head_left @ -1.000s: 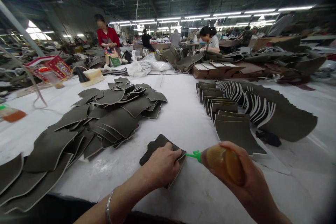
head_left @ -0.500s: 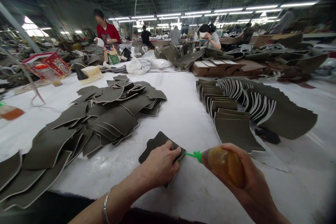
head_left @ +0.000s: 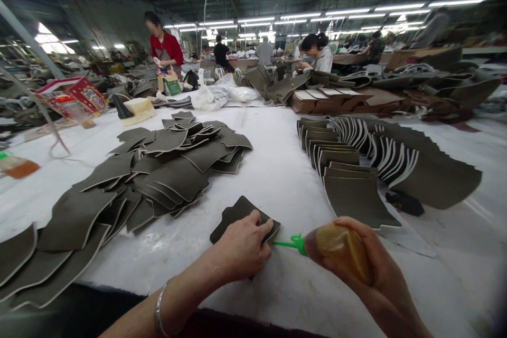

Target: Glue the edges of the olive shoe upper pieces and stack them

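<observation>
The left hand (head_left: 243, 245) lies palm down on a dark grey-green piece (head_left: 233, 216), which rests on the white table (head_left: 273, 169) near its front edge. Its fingers are bent and rather close together, with fingertips near the right corner of the piece; whether they also pinch it from below, I cannot tell. A silver bracelet (head_left: 159, 306) is around this wrist.

The right hand (head_left: 374, 274) is curved firmly around a soft-looking bottle (head_left: 336, 248) with amber liquid inside. The bottle is tilted, and its thin green nozzle (head_left: 287, 243) points left to the edge of the piece, just beside the left fingers; if the tip is touching, it is not clear.

Beyond the left hand, a loose pile of similar pieces (head_left: 174, 185) spreads over the table. On the right side, other pieces stand in an overlapping row (head_left: 348, 195), beside a larger fanned row (head_left: 439, 179) with pale edges. A small black object (head_left: 404, 203) lies close to them.

At far left there is a second amber bottle (head_left: 19, 168), lying on its side. Farther back, a person in red (head_left: 166, 53) stands behind a green box (head_left: 171, 86).
</observation>
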A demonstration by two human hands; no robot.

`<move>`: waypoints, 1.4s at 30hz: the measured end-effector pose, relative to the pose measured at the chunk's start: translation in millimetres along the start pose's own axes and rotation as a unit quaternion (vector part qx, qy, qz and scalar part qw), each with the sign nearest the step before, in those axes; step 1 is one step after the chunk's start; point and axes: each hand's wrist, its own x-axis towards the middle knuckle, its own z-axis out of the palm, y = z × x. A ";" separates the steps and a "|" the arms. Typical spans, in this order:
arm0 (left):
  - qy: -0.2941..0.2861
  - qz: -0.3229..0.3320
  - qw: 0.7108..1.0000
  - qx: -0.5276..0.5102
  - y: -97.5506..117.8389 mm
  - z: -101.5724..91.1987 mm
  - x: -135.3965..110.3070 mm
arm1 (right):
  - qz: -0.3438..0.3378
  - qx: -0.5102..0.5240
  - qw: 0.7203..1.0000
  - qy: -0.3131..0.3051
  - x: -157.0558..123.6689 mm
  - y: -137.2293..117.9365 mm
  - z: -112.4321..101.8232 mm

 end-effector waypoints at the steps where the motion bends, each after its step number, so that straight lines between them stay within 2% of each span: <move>1: -0.001 0.003 1.000 0.000 -0.7 0.1 0.0 | 0.006 -0.001 1.000 0.008 -0.3 -0.2 0.6; 4: -0.004 0.010 1.000 -0.004 -2.3 0.0 -0.5 | 0.019 0.013 1.000 0.019 -3.4 1.3 3.0; 9: -0.011 0.012 1.000 -0.008 -1.2 -1.5 -2.4 | 0.062 0.061 0.996 0.002 -11.2 4.9 4.6; 12: -0.009 0.009 1.000 -0.010 0.1 -2.1 -4.1 | 0.059 0.054 0.996 0.028 -12.5 4.5 5.1; 17: -0.018 0.007 1.000 -0.014 -0.6 -2.8 -6.1 | 0.066 0.085 0.994 0.002 -19.2 4.8 8.8; 21: -0.008 0.007 1.000 -0.020 -2.7 -2.3 -6.8 | 0.078 0.077 0.994 0.026 -25.2 4.5 11.0; 25: -0.008 0.007 1.000 -0.023 -2.7 -1.8 -8.3 | 0.074 0.097 0.992 0.005 -30.8 2.0 15.1; 29: -0.005 0.003 1.000 -0.026 -1.5 -2.6 -8.7 | 0.081 0.087 0.993 0.024 -34.5 7.4 17.4; 33: -0.006 0.003 0.999 -0.032 -2.1 -2.9 -9.0 | 0.021 0.094 0.995 -0.020 -37.6 15.2 17.0; 35: -0.008 -0.001 0.999 -0.032 -2.4 -2.6 -9.3 | 0.033 0.091 0.995 -0.012 -39.1 12.9 17.5; 38: -0.007 -0.001 1.000 -0.030 -2.2 -1.8 -9.6 | 0.091 0.073 0.993 0.025 -41.2 2.6 20.1; 42: -0.003 0.005 1.000 -0.030 -1.6 -0.9 -9.1 | 0.071 0.100 0.992 -0.005 -39.6 -6.7 21.6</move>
